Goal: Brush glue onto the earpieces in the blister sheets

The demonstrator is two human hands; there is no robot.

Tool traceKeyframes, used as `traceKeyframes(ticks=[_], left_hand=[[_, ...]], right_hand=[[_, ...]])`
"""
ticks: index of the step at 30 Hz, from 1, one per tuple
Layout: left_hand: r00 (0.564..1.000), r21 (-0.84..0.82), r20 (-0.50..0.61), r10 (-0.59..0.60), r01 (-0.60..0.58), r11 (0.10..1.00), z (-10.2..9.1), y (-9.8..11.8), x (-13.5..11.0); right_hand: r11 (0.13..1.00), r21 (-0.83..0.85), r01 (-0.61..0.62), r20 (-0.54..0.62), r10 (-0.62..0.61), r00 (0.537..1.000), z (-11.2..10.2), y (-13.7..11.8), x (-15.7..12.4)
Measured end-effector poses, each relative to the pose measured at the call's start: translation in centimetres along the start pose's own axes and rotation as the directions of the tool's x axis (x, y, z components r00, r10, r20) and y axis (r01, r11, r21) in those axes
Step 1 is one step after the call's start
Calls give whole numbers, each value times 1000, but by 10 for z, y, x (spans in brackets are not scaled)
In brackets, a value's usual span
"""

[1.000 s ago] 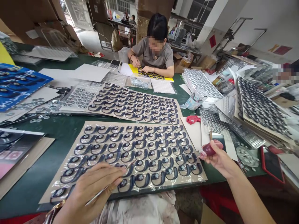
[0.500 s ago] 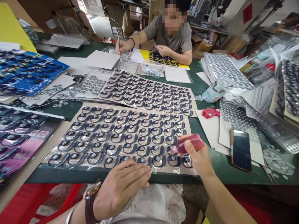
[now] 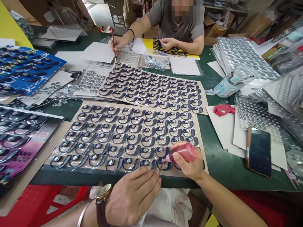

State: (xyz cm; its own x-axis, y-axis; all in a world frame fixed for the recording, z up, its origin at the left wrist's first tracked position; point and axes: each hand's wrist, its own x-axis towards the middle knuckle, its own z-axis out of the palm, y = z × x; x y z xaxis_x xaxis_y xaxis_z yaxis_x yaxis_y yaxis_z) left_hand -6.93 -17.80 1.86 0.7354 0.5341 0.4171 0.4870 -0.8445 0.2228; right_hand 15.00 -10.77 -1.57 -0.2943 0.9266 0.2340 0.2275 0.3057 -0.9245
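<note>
My right hand [image 3: 193, 164] is closed around a small squeeze bottle [image 3: 182, 153] of red liquid, tilted with its nozzle down to the left. The nozzle meets or nearly meets the tip of a thin pointed tool [image 3: 161, 167], which sticks out from my left hand [image 3: 136, 194]. That hand's fingers are pressed together around it; most of the tool is hidden. Beneath both hands lies a card sheet [image 3: 142, 105] under clear film, bearing rows of dark curved pieces with round, shiny centres. My left hand covers part of its front edge.
A second such card [image 3: 203, 97] lies behind. To the right are a phone [image 3: 259, 151], a red cloth [image 3: 224, 109] and a plastic cup [image 3: 230, 83]. Opposite, a person's hand [image 3: 118, 44] holds a brush-like stick [image 3: 113, 39]. Blue and pink printed cards [image 3: 35, 135] stand left.
My right hand has brought the bottle left and down to the tool tip. My left hand has shifted slightly right. The view has also moved a little, and the co-worker's stick hand appears farther left.
</note>
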Motion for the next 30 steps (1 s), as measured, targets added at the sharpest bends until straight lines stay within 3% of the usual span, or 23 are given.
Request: traceKeyframes(ticks=[7, 13, 30], left_hand=[[997, 107, 48, 55, -60, 992, 2, 9, 0], [997, 86, 41, 66, -70, 994, 0, 7, 3], [997, 66, 62, 54, -59, 996, -2, 5, 2]], right_hand=[[996, -73, 52, 1, -52, 999, 1, 0, 1], [998, -59, -12, 3, 13, 1000, 2, -1, 0], [993, -115, -16, -58, 10, 998, 2, 4, -4]])
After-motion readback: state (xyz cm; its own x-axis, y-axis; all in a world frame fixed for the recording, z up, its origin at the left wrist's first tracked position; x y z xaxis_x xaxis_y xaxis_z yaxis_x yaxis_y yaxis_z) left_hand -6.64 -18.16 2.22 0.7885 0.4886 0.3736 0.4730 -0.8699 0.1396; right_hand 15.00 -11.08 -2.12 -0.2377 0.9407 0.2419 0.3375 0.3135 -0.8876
